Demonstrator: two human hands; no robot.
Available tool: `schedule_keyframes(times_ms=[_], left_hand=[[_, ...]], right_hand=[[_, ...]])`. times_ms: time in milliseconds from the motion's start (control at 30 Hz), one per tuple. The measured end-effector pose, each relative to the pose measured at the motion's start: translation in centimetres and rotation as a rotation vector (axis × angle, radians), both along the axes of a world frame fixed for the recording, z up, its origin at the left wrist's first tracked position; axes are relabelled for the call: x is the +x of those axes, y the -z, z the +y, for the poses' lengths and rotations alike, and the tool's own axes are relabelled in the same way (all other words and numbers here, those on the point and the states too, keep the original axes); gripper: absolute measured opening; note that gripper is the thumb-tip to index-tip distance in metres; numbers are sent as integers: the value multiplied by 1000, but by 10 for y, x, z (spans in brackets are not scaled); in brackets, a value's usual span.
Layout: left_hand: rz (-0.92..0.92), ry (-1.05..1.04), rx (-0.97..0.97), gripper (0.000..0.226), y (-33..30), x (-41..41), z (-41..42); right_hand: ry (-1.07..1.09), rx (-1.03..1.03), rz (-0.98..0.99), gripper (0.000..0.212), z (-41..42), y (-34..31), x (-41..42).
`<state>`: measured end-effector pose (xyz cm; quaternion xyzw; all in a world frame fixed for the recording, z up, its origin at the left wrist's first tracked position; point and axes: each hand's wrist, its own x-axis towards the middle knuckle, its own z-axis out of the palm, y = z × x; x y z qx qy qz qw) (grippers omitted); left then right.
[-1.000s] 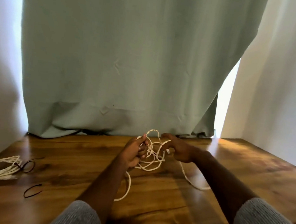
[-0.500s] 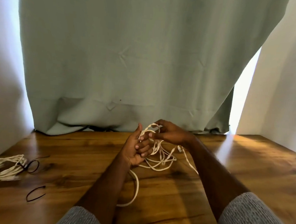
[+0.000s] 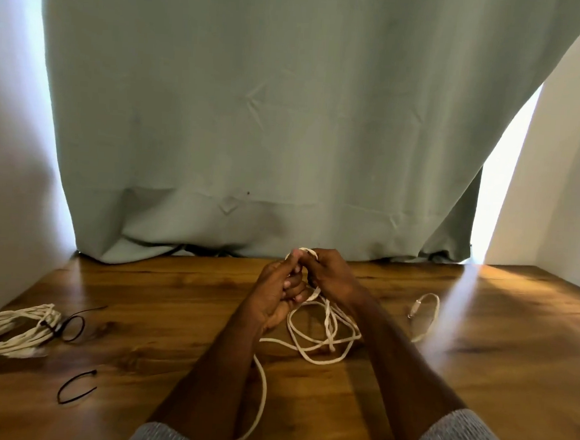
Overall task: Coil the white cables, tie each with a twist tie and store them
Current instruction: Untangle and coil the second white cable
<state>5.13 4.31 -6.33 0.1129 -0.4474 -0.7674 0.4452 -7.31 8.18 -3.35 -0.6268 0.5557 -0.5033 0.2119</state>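
At the far left of the table (image 3: 172, 314) lies a coiled cable (image 3: 16, 333), already bound with dark ties (image 3: 47, 325); one tie's loose loop sticks out to its right, and a second band near the coil's lower left end is hard to make out. Just below and right of the coil a spare tie (image 3: 76, 387) lies curved on the wood, apart from everything.

In the middle, the left hand (image 3: 273, 297) has its fingers curled round strands of the loose cable (image 3: 321, 339); how many strands it holds is hidden by the fingers. The right hand (image 3: 329, 277) meets it from the other side, fingertips pinching a loop of the same cable at the top, just in front of the curtain (image 3: 254, 114) hem. Below the hands the cable sprawls in open loops on the table; one run passes under the left forearm and is cut off by the sleeve (image 3: 160, 439).

Right of the right forearm, the cable's plug end (image 3: 415, 309) curls on the wood, blurred.
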Motion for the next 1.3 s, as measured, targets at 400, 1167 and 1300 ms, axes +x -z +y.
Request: schedule_keyframes(times_ms=[400,1167,1300], left_hand=[[115,316,56,36,8,7,-17],[513,189,99,42,-28,26,-12],[459,97,96,47,-34,18,-7]], right_hand=[[-83,-83,-66,29,-5,13,-17],[-36,290,484,27,26,-29,-13],[-63,387,835,18,22,-29,2]])
